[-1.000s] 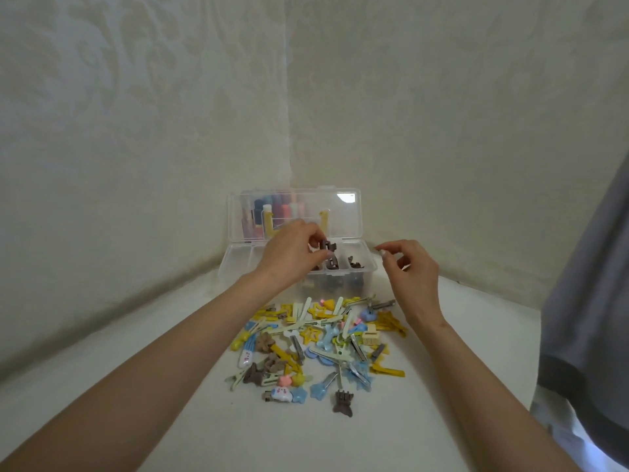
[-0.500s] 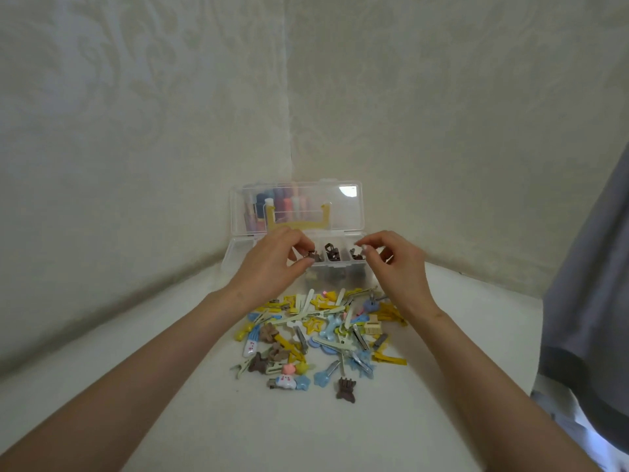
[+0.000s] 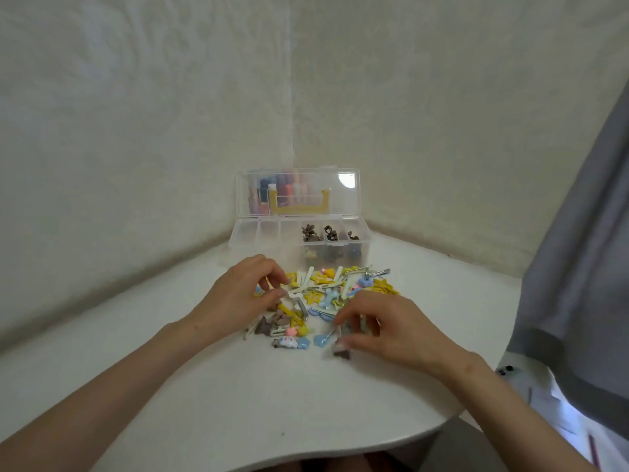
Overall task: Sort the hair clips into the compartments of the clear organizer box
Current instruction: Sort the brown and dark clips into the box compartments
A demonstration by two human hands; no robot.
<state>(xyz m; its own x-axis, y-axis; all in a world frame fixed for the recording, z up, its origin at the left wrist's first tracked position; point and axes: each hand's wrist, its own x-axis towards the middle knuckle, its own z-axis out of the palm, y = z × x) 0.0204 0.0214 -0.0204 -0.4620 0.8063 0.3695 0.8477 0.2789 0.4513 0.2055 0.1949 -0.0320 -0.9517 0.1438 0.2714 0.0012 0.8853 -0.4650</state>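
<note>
Meanwhile, a white clip (image 3: pixel 295 295) is pinched by the left hand (image 3: pixel 238 298) and a brown clip (image 3: pixel 341 353) by the right hand (image 3: pixel 384 330), in front of the organizer box (image 3: pixel 299 245).

The scene is lit softly and evenly; only faint shadows are cast. 1 bright glare patch is seen on the clear plastic organizer box lid (image 3: pixel 347 180). Edges are bowed by wide-angle distortion, and fine detail is slightly blurred.
</note>
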